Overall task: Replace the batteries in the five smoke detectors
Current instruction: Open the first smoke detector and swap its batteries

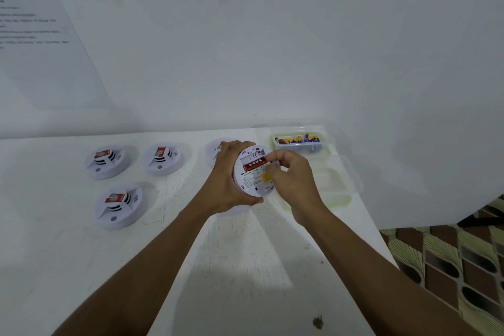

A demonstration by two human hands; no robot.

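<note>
Left hand [226, 174] grips the rim of one smoke detector [252, 181], lifted off the bench [245, 267] and tilted, underside toward the camera. Right hand [296, 181] pinches with thumb and forefinger at the right end of the red battery [255, 165] seated in its bay. Hands are close together, detector between them, over the far right part of the bench.

A second detector [214, 148] sits just behind the left hand, mostly hidden. Three more detectors [118, 206] rest toward the far left: two along the far edge, one nearer.

Widest open surface is the near half, under the forearms.

At the far right corner, a clear tub [273, 139] holds purple-and-yellow batteries [297, 140] lying on their sides. A second clear piece [335, 185] lies along the right edge; cannot tell whether it is a lid or a tub. Patterned floor [450, 267] shows beyond that edge.
</note>
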